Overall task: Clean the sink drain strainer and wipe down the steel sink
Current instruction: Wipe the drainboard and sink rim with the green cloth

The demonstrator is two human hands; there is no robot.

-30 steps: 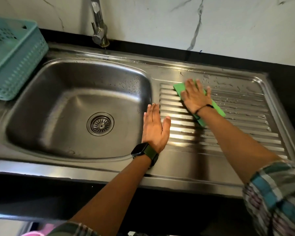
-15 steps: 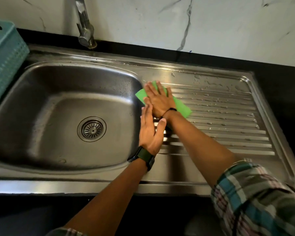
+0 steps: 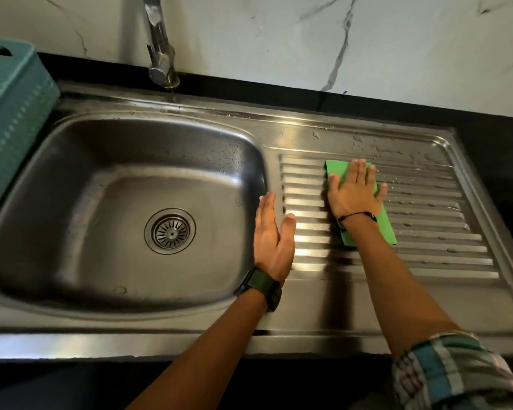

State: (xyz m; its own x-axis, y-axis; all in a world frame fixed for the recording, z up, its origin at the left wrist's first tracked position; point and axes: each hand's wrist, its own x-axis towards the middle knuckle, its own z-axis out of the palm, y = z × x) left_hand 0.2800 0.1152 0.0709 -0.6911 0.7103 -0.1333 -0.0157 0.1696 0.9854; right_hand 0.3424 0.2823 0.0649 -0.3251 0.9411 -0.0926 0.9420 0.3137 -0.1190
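Right hand (image 3: 354,193) is pressing the green cloth (image 3: 382,226) flat, fingers spread, on the ribbed drainboard (image 3: 427,232); left hand (image 3: 271,232) is lying open, bracing (wiping along the grooves should catch droplets).

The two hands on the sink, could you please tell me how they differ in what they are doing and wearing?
The right hand presses flat on a green cloth on the ribbed drainboard; the left hand rests on bare steel at the basin's right rim, holding nothing. The left wrist carries a dark smartwatch; the right wrist a thin black cord. Both lie palm down with fingers extended.
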